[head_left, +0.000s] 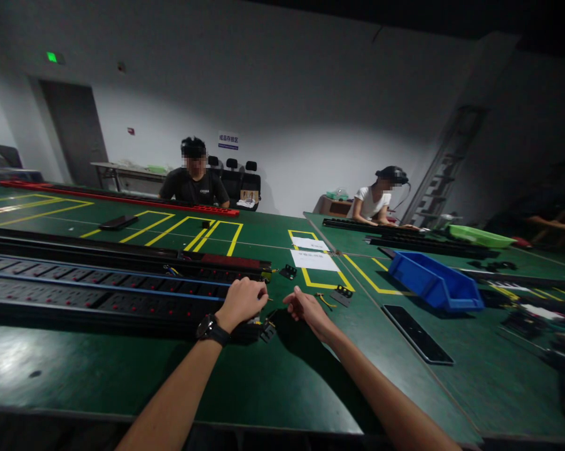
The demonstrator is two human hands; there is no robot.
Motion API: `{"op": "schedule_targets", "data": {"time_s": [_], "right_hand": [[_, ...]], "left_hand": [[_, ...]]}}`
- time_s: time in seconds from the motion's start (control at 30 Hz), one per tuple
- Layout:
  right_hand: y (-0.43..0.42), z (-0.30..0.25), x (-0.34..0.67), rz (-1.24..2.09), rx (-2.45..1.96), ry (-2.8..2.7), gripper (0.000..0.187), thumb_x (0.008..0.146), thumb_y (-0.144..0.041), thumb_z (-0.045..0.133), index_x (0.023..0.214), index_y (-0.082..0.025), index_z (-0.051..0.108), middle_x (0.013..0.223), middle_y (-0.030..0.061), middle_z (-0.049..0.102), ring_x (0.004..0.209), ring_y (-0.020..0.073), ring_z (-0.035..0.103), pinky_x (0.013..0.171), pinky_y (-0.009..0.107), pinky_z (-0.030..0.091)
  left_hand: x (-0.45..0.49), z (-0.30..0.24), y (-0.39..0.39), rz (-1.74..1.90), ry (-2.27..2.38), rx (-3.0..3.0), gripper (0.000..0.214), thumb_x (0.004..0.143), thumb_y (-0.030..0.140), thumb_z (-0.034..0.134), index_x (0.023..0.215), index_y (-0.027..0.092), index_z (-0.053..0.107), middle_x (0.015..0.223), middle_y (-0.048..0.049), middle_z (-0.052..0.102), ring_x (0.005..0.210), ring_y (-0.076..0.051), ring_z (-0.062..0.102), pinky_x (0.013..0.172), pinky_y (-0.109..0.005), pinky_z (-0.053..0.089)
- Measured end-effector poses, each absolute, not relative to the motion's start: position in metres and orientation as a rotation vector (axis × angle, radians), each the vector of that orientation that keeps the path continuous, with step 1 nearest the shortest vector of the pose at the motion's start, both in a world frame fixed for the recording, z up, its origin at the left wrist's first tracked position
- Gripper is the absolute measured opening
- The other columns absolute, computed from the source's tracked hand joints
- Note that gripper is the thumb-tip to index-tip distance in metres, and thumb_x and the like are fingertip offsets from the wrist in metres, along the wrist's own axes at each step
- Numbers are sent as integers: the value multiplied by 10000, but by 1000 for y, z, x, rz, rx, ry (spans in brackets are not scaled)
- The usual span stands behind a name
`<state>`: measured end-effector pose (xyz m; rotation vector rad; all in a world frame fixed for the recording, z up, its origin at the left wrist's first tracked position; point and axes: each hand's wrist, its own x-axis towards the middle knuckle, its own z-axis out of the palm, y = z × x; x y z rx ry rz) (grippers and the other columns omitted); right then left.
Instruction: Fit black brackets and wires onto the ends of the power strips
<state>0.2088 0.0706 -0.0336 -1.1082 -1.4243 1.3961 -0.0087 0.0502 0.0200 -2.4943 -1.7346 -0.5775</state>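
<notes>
My left hand (243, 305), with a watch (210, 329) on its wrist, lies at the right end of a long black strip of socket-like modules (160, 307). Its fingers are pinched together. A thin yellowish sliver shows at the fingertips, too small to name. My right hand (311, 311) hovers just to the right, apart from the left, fingers loosely bent and spread with nothing visible in them. Below and between the hands rests a small black end piece (267, 332) with short wires. Another black piece (289, 271) is beyond them, and a yellow wire (326, 302) lies beside a third (342, 294).
A phone-like black slab (418, 334) and a blue bin (435, 282) stand to the right. Paper sheets (314, 260) lie ahead on the green table (282, 388). Across it sit two people (198, 185) (373, 202); long black strips (433, 241) and a green tray (480, 237) are farther right.
</notes>
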Motion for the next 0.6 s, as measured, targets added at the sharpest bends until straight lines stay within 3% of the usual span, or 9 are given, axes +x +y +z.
{"op": "schedule_targets", "data": {"time_s": [0.6], "right_hand": [[77,-27,219,1412,-1077,-1356,599,860,-738,502,832,-180,716,668,26,614,548,129,525,533,257,398]], "left_hand": [[-9,17,53,-560,-1733,-2510,182,895,295,548,884,244,723,862,-46,733,886,-227,644,804,-328,434]]}}
